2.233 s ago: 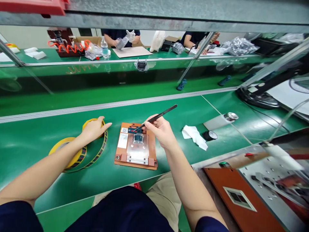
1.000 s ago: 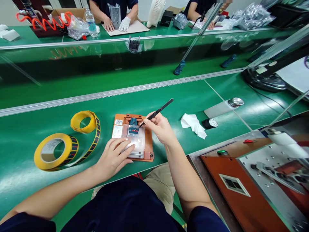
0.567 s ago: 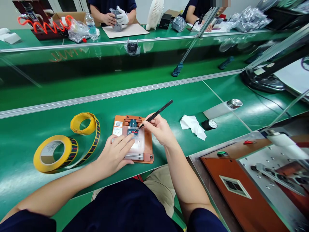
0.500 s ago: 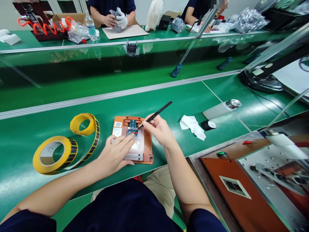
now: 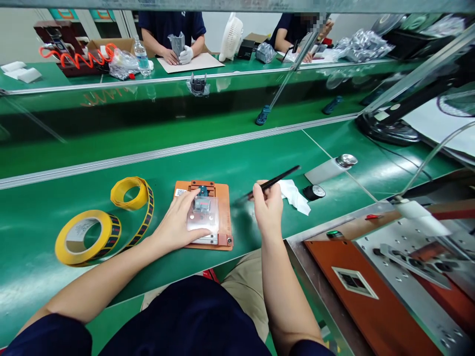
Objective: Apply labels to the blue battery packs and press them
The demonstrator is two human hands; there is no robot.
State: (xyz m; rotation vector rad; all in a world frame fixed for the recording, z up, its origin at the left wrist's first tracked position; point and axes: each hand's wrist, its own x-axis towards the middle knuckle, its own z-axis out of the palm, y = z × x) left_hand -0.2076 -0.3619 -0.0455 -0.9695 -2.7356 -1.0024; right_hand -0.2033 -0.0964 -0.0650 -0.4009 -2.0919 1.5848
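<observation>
An orange jig (image 5: 224, 207) lies on the green bench in front of me, with a clear plastic plate (image 5: 206, 222) on it and a small blue part (image 5: 202, 192) at its top. My left hand (image 5: 178, 223) lies on the jig's left side, fingers stretched toward the blue part and a small label (image 5: 202, 203) on it. To the right of the jig, my right hand (image 5: 267, 207) is closed on black tweezers (image 5: 272, 184), whose tips hang blurred above the bench, clear of the jig.
A yellow label reel (image 5: 83, 236) with a loose coil of tape (image 5: 130, 193) lies to the left. A white wipe (image 5: 294, 194), a small round dial (image 5: 313, 192) and a metal-capped dispenser (image 5: 330, 168) lie to the right. An orange-and-metal fixture (image 5: 371, 287) fills the lower right. Other people work across the conveyor.
My right hand has drawn the tweezers off the blue part and to the right. My left hand has slid up the jig to the labelled part.
</observation>
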